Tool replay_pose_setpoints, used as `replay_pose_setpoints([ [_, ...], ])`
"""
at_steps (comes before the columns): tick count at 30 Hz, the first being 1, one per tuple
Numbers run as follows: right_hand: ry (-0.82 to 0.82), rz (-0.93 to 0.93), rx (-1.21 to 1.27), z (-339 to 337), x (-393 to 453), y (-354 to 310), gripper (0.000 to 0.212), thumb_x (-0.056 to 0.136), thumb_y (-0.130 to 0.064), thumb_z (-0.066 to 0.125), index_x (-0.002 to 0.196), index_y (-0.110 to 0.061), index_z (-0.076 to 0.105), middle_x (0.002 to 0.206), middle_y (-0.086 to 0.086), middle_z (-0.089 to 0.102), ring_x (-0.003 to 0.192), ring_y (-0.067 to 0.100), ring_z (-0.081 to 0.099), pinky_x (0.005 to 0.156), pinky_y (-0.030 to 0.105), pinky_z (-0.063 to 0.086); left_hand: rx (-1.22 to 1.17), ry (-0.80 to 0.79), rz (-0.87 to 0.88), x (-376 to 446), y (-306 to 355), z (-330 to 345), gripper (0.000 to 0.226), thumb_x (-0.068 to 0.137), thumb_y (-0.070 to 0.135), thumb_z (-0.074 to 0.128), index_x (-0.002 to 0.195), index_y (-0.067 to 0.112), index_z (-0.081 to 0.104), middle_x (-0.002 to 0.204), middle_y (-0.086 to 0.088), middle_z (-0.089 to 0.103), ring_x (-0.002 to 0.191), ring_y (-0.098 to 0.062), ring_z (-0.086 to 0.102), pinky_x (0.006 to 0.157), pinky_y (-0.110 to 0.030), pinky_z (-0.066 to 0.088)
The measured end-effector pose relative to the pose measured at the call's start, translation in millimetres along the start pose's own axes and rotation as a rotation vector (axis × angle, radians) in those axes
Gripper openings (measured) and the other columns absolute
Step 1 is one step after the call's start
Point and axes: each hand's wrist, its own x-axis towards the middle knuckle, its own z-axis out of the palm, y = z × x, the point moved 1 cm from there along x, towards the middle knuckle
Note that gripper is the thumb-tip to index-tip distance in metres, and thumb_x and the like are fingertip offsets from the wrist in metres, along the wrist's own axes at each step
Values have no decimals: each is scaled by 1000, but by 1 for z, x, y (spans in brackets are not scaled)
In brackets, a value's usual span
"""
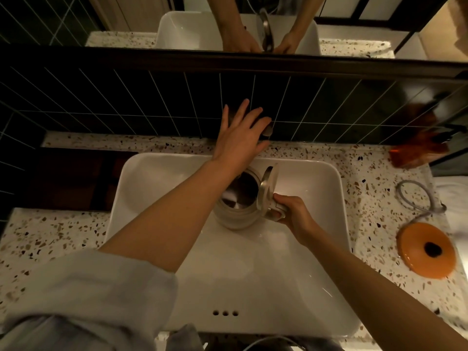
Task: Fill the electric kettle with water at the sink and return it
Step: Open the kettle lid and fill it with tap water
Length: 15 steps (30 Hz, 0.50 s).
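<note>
A cream electric kettle (236, 215) stands in the white sink basin (253, 274) with its hinged lid (267, 190) flipped up; the inside looks dark with a glint of water. My right hand (295, 215) is closed around the kettle's handle on its right side. My left hand (240, 135) reaches over the back rim of the sink with fingers spread, resting on the tap handle (267, 131), which is mostly hidden under the palm. The orange round kettle base (426, 250) with its grey cord (415, 198) lies on the terrazzo counter to the right.
The terrazzo counter (50, 236) surrounds the sink. Dark green tiles (126, 102) and a mirror (228, 24) rise behind it. An amber bottle (420, 145) stands at the back right. A dark tray (71, 178) sits at the left.
</note>
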Motion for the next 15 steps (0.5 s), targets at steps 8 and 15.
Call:
replay_pose_setpoints([
  [8,-12,-11,23,0,0,-3,32,90,-31,53,88,-6,73,86,16,66,87,28,60,101,54,46,-32,5,-29,6,2,1,46,96,41,51,135,16,55,155,-10,40,149,-37,14,115,-61,-2],
  [15,-15,-12,5,-3,2,-3,34,97,-26,48,82,-10,74,73,3,70,81,22,62,99,52,48,-192,38,-114,8,-1,-8,48,97,40,50,140,18,52,155,-7,39,149,-36,15,117,-58,1],
])
